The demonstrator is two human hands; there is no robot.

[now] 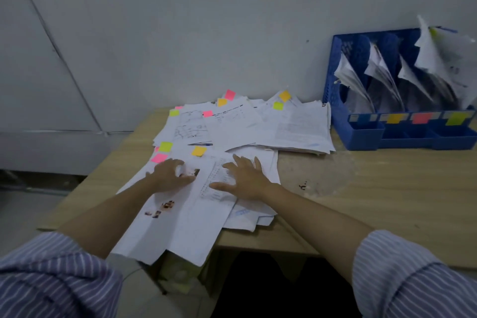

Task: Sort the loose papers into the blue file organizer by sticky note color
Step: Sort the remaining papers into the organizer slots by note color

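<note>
A heap of loose white papers [258, 126] covers the left half of the wooden desk, with pink, yellow-green and orange sticky notes on their top edges. The blue file organizer [343, 121] stands at the back right against the wall; its slots hold papers and its front rail carries blue, orange, pink and yellow-green labels. My left hand [171, 174] lies on the near sheets with fingers curled onto a paper beside a printed photo. My right hand [245, 178] presses flat, fingers spread, on a printed sheet [219, 188] of the near pile.
A blue pen [201, 144] lies among the papers in the middle of the heap. Some near sheets overhang the desk's front edge [284, 248]. Bare, stained desk surface [374, 188] stretches to the right, in front of the organizer. A grey wall stands behind.
</note>
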